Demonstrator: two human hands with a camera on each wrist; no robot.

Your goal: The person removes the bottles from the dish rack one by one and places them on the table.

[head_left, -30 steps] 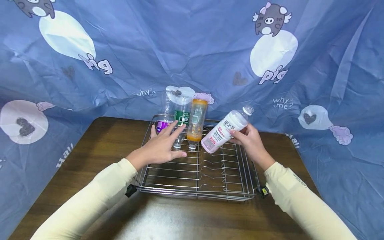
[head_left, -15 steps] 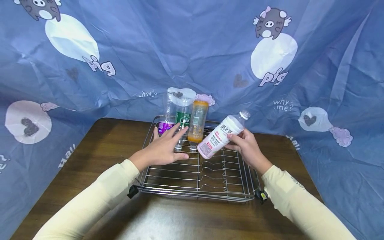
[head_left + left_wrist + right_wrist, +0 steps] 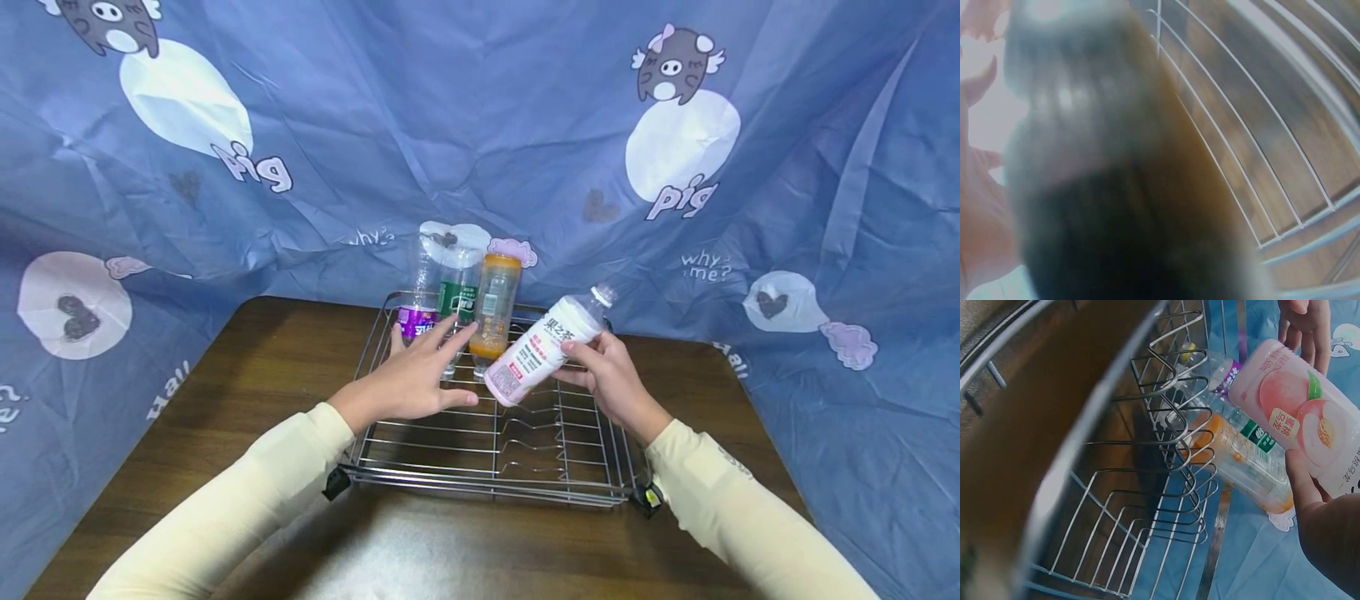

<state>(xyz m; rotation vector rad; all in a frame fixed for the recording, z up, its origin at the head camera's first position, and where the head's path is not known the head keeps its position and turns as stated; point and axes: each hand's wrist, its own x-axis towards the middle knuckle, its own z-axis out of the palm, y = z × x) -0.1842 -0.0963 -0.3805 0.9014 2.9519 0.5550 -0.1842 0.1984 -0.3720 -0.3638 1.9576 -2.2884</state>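
In the head view, my right hand [image 3: 615, 379] grips a white and pink drink bottle [image 3: 534, 350], its thumb across the front. The bottle tilts over the wire rack [image 3: 487, 486], neck up to the right and base down to the left. A peach picture shows on this bottle [image 3: 1300, 412] in the right wrist view. Several fingers of my left hand [image 3: 408, 379] are extended near three clear bottles standing neck down at the rack's back: a purple-labelled bottle [image 3: 417, 323], a green-labelled bottle [image 3: 457, 296] and an orange-patterned bottle [image 3: 497, 304]. Whether the left fingers touch one cannot be told.
The rack has a row of bent wire dividers [image 3: 1175, 381] and a raised rim. It stands on a brown wooden table [image 3: 405, 550]. Behind hangs a blue printed cloth [image 3: 480, 125]. A blurred dark shape [image 3: 1097, 175] fills much of the left wrist view.
My right hand has carried the white and pink bottle left and a little lower, towards the left hand. The left hand has shifted slightly right, fingers still spread. The three upturned bottles remain in the rack.
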